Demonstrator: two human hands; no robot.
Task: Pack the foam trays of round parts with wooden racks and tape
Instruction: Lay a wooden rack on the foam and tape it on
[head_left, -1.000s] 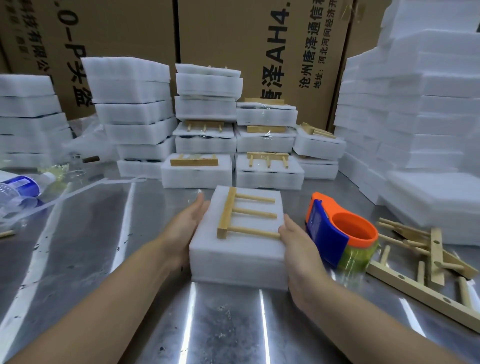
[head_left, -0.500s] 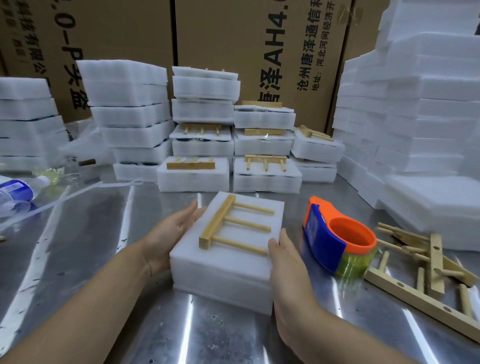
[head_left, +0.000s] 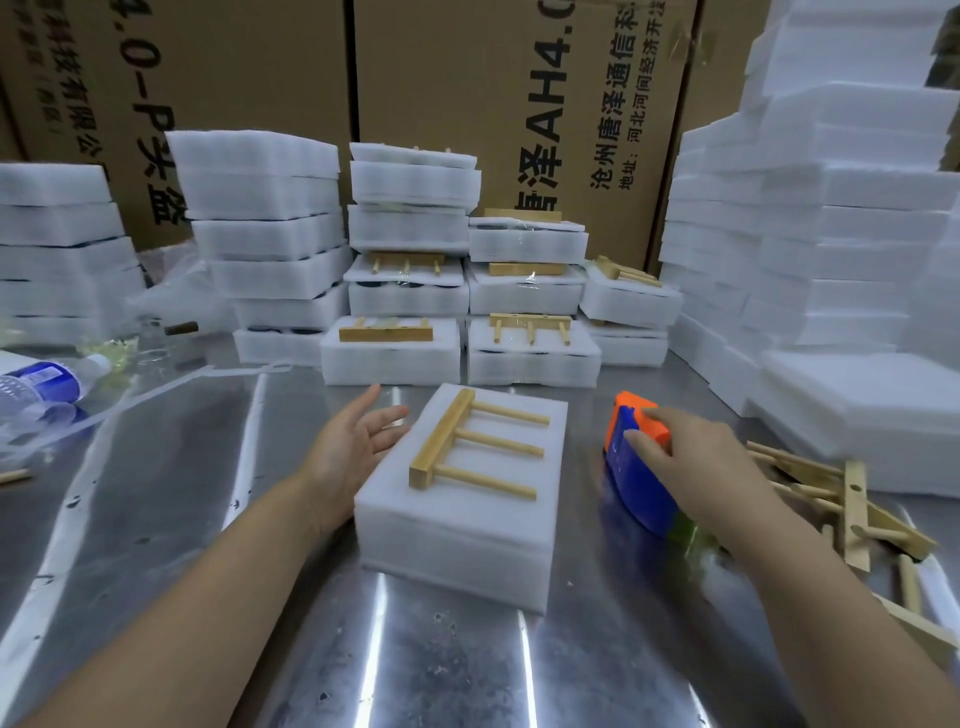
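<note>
The white rectangular foam tray pack (head_left: 457, 525) lies flat on the brushed metal table (head_left: 208, 519), centred in front of the person. A pale wooden rack (head_left: 467, 447) with one bar and three dowels rests loose on its top face.

The left hand (head_left: 353, 447) is spread, fingers straight, just beside the pack's left edge and holding nothing; contact with the foam cannot be confirmed. The right hand (head_left: 696, 457) grips the orange and blue plastic tape dispenser (head_left: 634, 462), thumb on the blue side, fingers over the orange top.

Handling, as judged:
- The foam is light and soft and dents under fingertip pressure. Hold it by the long side walls with flat palms
- The wooden rack is stiff but unsecured and may slide if the pack tilts. Press it down while taping
- The smooth table surface lets the pack slip

Clearance: the table is open toward the person. Finished taped packs (head_left: 530, 353) stand close behind, and loose wooden racks (head_left: 852, 499) lie near the dispenser at the right, so route the tape across the short axis
</note>
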